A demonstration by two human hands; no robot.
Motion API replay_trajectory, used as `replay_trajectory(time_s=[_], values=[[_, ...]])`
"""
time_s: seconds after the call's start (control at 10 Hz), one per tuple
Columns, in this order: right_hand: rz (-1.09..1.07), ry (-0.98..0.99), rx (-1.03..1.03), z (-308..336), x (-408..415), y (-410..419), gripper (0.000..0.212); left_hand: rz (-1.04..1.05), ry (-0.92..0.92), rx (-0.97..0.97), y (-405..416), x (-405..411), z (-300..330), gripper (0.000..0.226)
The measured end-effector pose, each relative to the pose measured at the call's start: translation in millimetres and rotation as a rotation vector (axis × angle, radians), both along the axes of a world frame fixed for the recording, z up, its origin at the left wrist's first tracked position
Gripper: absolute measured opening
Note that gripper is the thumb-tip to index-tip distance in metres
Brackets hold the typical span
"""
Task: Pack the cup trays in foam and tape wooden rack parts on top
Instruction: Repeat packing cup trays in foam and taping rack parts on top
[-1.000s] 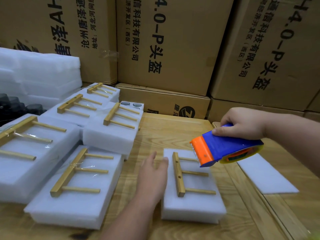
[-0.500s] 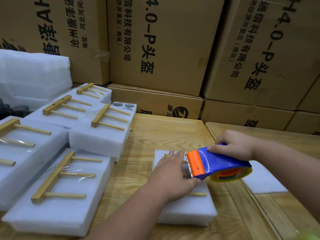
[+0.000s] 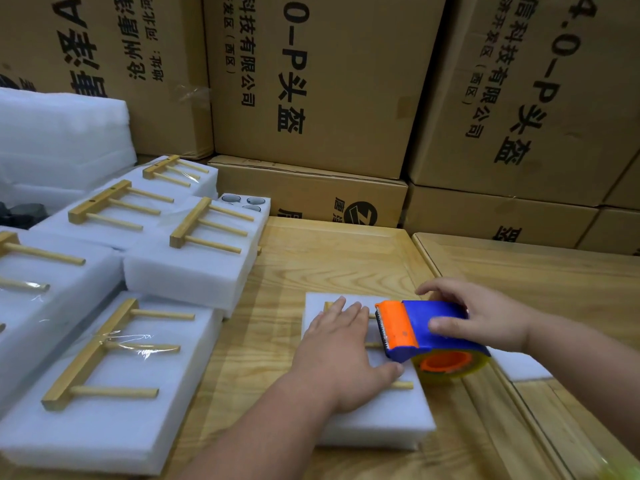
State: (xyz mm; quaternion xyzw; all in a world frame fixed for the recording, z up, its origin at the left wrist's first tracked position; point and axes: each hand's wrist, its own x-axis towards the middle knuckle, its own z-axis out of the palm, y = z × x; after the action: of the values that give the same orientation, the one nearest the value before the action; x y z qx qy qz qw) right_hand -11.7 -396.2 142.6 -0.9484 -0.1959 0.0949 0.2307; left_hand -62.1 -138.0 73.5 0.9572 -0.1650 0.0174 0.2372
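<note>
From the head view, the left hand [image 3: 341,355] lay flat, fingers straight and a little spread, on the wooden rack part [image 3: 403,385] atop the foam block [image 3: 377,420] near the desk's front — it hid most of that part, so only the ends of three dowels and a bit of the bar showed past it. The right hand [image 3: 481,317] gripped the blue and orange tape dispenser [image 3: 426,332], thumb and fingers curled round its body, the orange toothed end just beside the left hand's fingertips; whether tape had touched the foam could not be made out. A thin foam sheet [image 3: 519,368] lay half hidden behind the dispenser's roll. To the left sat finished foam packs [image 3: 104,393] with rack parts under clear tape, some cut off by the frame edge; one pack at the back [image 3: 242,202] showed dark round cup openings. The desk [image 3: 332,258] was pale grained wood, butted against a second one on the right. Printed cardboard cartons [image 3: 311,81] were stacked behind, and a pile of white foam [image 3: 59,140] stood at far left.
</note>
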Motion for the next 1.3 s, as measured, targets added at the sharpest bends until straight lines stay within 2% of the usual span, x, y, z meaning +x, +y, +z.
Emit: replay_trajectory(time_s=[0.1, 0.2, 0.4, 0.8, 1.1, 1.3], values=[[0.116, -0.036, -0.18, -6.4, -7.8, -2.7, 0.102, 0.002, 0.006, 0.043, -1.1, 1.3, -1.2, 0.106], [0.161, -0.174, -0.316, -9.4, -8.7, -4.6, 0.099, 0.011, 0.015, 0.088, -2.7, 1.8, -1.0, 0.109], [0.189, -0.217, -0.361, -1.1, -9.3, -8.8, 0.095, 0.024, 0.024, 0.147, -3.6, 1.7, -0.7, 0.109], [0.147, -0.201, -0.434, 10.0, -9.7, -24.7, 0.099, 0.026, 0.014, 0.13, -2.4, 0.4, -1.7, 0.104], [-0.023, -0.122, -0.52, 4.9, -30.4, -98.1, 0.109, 0.024, 0.029, 0.145, -3.6, -0.3, -3.1, 0.099], [0.06, -0.067, -0.635, 10.8, -34.0, -75.4, 0.096, 0.033, 0.021, 0.152, -4.0, -1.5, -1.9, 0.098]])
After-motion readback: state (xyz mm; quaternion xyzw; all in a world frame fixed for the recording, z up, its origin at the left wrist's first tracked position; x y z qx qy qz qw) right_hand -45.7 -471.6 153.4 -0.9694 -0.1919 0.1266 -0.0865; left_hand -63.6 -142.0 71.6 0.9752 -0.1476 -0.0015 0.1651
